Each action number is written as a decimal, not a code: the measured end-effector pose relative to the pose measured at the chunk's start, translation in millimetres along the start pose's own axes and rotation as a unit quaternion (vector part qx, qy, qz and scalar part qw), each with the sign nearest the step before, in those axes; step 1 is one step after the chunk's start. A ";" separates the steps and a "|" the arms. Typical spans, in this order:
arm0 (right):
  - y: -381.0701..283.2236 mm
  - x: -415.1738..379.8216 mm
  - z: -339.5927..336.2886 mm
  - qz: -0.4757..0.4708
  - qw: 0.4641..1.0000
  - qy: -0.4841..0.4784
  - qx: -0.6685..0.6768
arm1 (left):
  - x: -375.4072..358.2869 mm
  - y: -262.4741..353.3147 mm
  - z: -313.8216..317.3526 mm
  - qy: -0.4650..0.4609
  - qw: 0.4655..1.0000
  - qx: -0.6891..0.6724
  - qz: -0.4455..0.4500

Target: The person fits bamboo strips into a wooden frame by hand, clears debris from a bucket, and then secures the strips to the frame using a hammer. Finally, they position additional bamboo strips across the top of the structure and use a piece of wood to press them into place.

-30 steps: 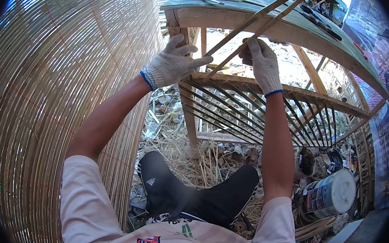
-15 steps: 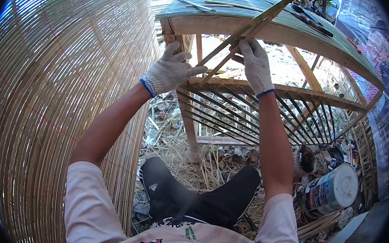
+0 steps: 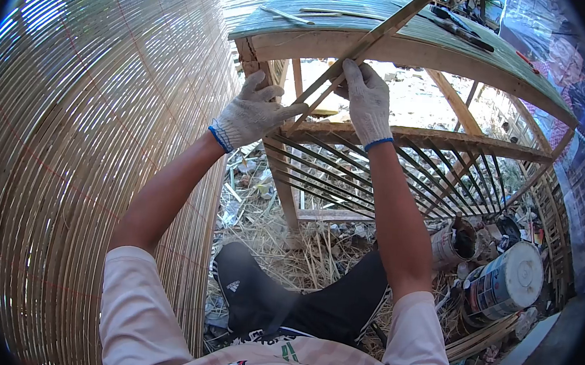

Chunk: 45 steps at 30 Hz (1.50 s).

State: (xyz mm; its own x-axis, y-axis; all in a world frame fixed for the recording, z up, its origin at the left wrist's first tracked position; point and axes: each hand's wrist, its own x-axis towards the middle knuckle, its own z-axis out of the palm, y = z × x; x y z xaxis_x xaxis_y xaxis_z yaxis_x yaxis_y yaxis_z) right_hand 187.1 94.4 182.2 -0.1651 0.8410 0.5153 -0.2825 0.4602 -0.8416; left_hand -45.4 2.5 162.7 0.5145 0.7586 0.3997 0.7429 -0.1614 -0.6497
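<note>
A long bamboo strip slants from the upper right down toward my left hand, its lower part parted into two narrow lengths. My right hand, in a white knit glove with a blue cuff, is closed around it, thumb on top and the other fingers partly hidden behind. My left hand, gloved the same way, has its fingers spread, and its outstretched thumb touches the lower end of the strip. Both hands are in front of a wooden-framed bench topped with thin slats.
On the bench top lie loose bamboo pieces and a dark-bladed tool. A tall bamboo slat screen stands close at left. Thin dark slats fan below the bench rail. At right, a paint bucket lies tipped among scraps.
My right hand has shifted left and slightly down along the bamboo strip, closer to my left hand. The gap between the two parted lengths looks narrower, and my left hand has moved slightly left.
</note>
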 end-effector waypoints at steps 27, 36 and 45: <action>-38.4 0.1 18.1 -0.078 0.944 0.042 -0.317 | -5.2 -4.8 -10.7 0.063 0.995 -0.076 -0.005; -33.0 3.3 0.5 -0.043 0.982 -0.044 -0.181 | -5.2 0.5 -14.8 0.065 0.994 -0.084 -0.017; -39.0 2.4 0.7 -0.035 0.963 -0.037 -0.263 | -3.0 3.8 -13.5 0.032 0.993 -0.100 -0.054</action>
State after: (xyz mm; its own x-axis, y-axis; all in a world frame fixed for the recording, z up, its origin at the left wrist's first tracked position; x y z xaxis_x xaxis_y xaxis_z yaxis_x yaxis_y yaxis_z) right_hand 197.1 78.3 216.4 -0.2350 0.7889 0.5678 0.2199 0.6122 -0.7595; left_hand -38.3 -8.9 167.7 0.4489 0.7382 0.5035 0.8620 -0.2093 -0.4617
